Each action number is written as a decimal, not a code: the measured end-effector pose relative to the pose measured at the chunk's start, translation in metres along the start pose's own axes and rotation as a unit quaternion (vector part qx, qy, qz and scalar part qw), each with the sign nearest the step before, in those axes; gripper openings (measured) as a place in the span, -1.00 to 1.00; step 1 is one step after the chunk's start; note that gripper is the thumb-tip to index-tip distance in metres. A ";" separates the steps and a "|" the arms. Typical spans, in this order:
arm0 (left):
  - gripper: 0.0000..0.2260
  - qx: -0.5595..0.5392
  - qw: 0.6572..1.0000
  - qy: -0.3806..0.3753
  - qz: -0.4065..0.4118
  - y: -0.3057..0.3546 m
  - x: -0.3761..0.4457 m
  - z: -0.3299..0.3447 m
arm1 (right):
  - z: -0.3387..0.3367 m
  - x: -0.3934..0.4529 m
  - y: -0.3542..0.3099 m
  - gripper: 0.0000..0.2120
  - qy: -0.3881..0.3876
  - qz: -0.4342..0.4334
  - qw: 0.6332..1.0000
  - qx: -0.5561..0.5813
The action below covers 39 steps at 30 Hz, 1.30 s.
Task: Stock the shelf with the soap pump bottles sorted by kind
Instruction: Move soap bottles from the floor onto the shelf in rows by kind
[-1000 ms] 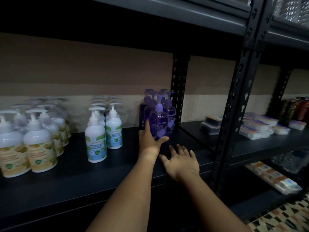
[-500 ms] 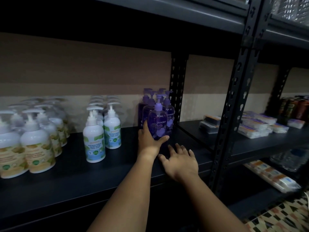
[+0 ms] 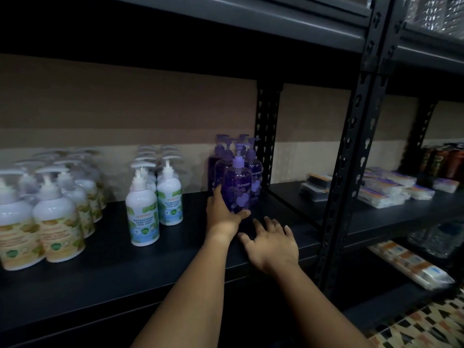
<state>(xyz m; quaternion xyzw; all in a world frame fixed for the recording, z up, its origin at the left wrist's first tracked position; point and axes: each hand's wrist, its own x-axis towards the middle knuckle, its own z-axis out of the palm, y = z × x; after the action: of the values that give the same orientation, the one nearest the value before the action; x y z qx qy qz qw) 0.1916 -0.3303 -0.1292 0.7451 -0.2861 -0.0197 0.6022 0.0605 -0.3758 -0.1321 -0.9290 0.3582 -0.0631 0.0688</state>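
Your shelf runs out of view past the cream-label bottles, which are cut off at the frame's left, far left of the front purple bottle. The purple bottles behind it blur together. Your left hand still grips its base; your right hand stays flat, fingers spread, just right of it. Nothing has shifted.
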 end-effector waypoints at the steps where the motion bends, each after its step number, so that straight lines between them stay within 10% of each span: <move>1: -0.06 0.001 1.000 -0.001 -0.006 0.000 -0.001 -0.001 | 0.001 0.000 0.000 -0.29 0.004 -0.001 1.000 0.002; 13: -0.62 0.021 1.000 0.009 -0.014 0.002 -0.083 -0.074 | 0.021 -0.047 -0.022 -0.48 0.166 -0.011 0.983 0.076; 22: -0.73 -0.091 0.995 0.003 -0.035 -0.031 -0.218 -0.183 | 0.084 -0.147 -0.099 -0.74 0.307 -0.174 0.881 0.315; 33: -0.73 0.072 0.934 0.190 -0.295 -0.206 -0.380 -0.353 | 0.224 -0.222 -0.189 -0.69 -0.156 -0.224 0.899 0.343; 39: -0.46 0.184 0.873 0.231 -0.389 -0.302 -0.467 -0.389 | 0.297 -0.236 -0.236 -0.62 -0.283 -0.235 0.877 0.308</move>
<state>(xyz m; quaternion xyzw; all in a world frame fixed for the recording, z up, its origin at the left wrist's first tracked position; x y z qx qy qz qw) 0.0688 0.2579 -0.4445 0.8766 0.1755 -0.0265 0.4473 0.0913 -0.0189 -0.3987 -0.8961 0.0568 0.0806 0.4328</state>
